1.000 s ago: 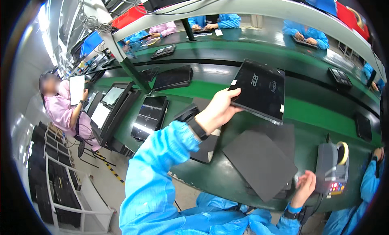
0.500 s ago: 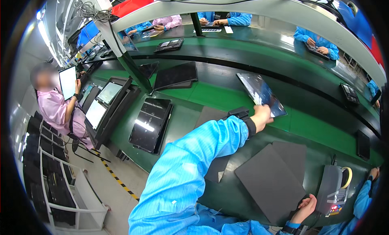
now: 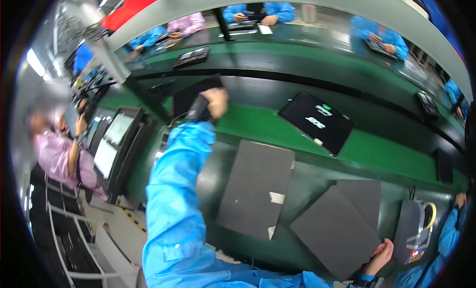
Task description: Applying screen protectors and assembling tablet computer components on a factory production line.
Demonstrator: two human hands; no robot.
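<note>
Beyond the flat, white-patched grey rectangular board [image 3: 254, 181], one lit black glass tablet [image 3: 307, 117] lies placed, while past its left side my blurred left grip [image 3: 216, 102], closure untellable, meets a flat black panel [image 3: 191, 93] seemingly left to handle, and rightward my right grip [image 3: 381, 256] half-curls, hold unclear.

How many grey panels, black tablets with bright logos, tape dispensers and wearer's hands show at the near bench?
Grey panels: 3 (white-patched panel, upper panel, lower panel)
Black tablet with bright logo: 1
Tape dispenser: 1
Wearer's hands: 2 (left hand, right hand)
Total: 7

grey tape dispenser [image 3: 407, 229] | white rack [image 3: 99, 275] | striped floor tape [image 3: 132, 218]
</note>
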